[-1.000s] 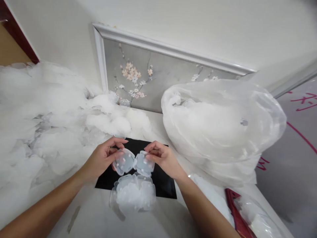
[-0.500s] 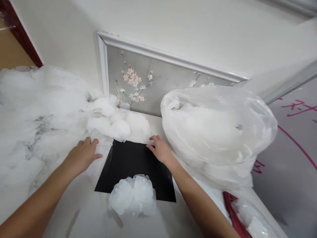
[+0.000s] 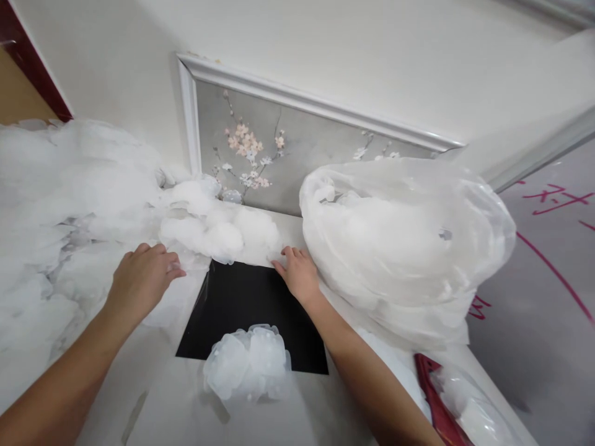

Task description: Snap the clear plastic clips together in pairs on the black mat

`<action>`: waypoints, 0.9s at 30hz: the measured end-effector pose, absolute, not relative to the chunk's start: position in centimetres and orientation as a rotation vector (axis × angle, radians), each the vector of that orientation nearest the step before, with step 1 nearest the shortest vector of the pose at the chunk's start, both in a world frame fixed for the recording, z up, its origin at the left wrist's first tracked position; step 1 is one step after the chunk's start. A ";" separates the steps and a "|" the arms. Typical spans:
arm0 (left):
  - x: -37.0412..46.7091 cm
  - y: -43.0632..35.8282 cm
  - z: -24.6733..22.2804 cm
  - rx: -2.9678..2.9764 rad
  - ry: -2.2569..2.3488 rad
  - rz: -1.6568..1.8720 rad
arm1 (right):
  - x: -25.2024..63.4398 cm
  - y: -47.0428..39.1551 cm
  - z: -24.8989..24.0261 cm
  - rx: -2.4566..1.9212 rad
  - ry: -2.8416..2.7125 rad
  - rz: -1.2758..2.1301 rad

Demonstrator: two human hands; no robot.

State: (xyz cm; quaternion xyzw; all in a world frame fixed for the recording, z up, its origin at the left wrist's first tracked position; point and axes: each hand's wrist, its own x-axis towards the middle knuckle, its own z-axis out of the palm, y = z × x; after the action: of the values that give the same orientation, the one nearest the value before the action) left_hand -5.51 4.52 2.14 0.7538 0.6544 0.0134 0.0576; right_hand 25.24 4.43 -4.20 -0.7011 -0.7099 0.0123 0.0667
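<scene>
My left hand is over the left pile, thumb and fingers pinched together. Whatever it holds, if anything, is too small to make out; a faint translucent edge shows at the fingertips. My right hand is at the far right edge of a black square sheet, thumb apart from its curled fingers, with nothing seen between them. A cluster of thin, frosted white discs lies over the sheet's near edge. More loose white translucent pieces are heaped just beyond the sheet.
A large heap of white pieces covers the left side. On the right stands an open clear plastic bag full of them. A red object and a small clear bag lie at lower right. A framed floral panel is behind.
My left hand has drawn back a little to the left, and its thumb has closed against the fingers. My right hand has barely shifted. The view has moved slightly.
</scene>
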 end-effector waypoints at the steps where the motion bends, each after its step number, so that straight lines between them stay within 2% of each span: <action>1: -5.6 4.6 2.1 2.223 1.954 0.126 | 25.3 4.5 -4.5 -2.135 -2.139 0.065; 5: -4.8 4.9 1.3 1.745 1.727 0.598 | 25.6 5.5 -5.5 -2.180 -2.138 0.063; 8: -3.2 4.3 0.3 1.226 1.378 0.721 | 25.9 6.0 -5.4 -2.127 -1.994 0.153; 10: -1.9 3.7 -0.3 0.944 1.173 0.767 | 26.1 5.7 -5.0 -2.015 -1.781 0.418; 15: 0.1 2.8 -1.0 0.532 0.975 0.713 | 25.1 3.0 -4.3 -1.458 -1.179 1.372; 17: 0.2 2.8 -1.3 0.486 0.944 0.684 | 24.5 2.0 -4.4 -1.311 -1.107 1.557; 27: -0.4 3.3 -3.3 0.566 0.880 0.617 | 24.4 1.2 -5.6 -1.326 -1.085 1.537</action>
State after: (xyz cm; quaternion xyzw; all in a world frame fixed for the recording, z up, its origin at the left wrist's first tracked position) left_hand -0.43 3.34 -3.26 0.2661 0.4133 0.2897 0.8213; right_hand 24.39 1.21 -5.64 -0.5260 -0.4306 0.6097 0.4078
